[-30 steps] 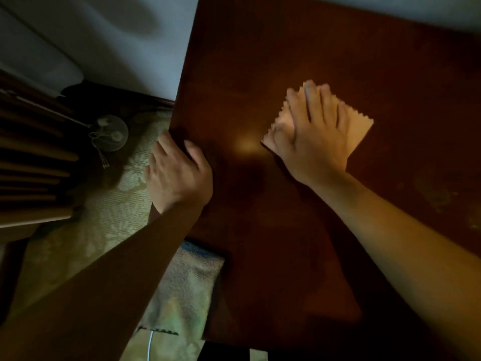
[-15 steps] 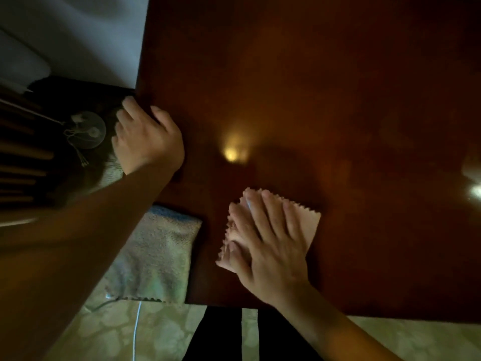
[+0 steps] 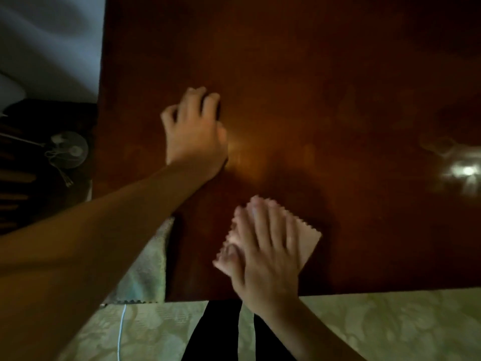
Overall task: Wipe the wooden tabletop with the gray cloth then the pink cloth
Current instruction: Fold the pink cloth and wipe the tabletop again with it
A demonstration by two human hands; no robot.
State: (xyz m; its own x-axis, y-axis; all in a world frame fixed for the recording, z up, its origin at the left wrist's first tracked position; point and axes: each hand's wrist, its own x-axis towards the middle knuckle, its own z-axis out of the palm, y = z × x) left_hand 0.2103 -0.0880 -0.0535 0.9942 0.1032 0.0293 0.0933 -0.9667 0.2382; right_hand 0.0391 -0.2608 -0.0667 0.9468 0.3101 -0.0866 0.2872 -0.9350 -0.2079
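Note:
My right hand (image 3: 263, 254) lies flat, fingers straight, pressing the folded pink cloth (image 3: 308, 242) onto the dark wooden tabletop (image 3: 312, 87) close to its near edge. The cloth's zigzag edge shows past my fingers. My left hand (image 3: 194, 131) rests on the tabletop left of centre with its fingers bent and nothing in it. The gray cloth (image 3: 145, 274) lies at the table's near left corner, partly hidden under my left forearm.
A small fan (image 3: 69, 149) stands on the dim floor beyond the table's left edge. A white cable (image 3: 121, 332) runs over the pale patterned floor (image 3: 390, 327) below the near edge. A bright light reflection (image 3: 463, 170) sits on the tabletop at the right.
My right hand drew the pink cloth from the middle of the table toward the near edge. My left hand left the table's left edge and moved inward onto the tabletop.

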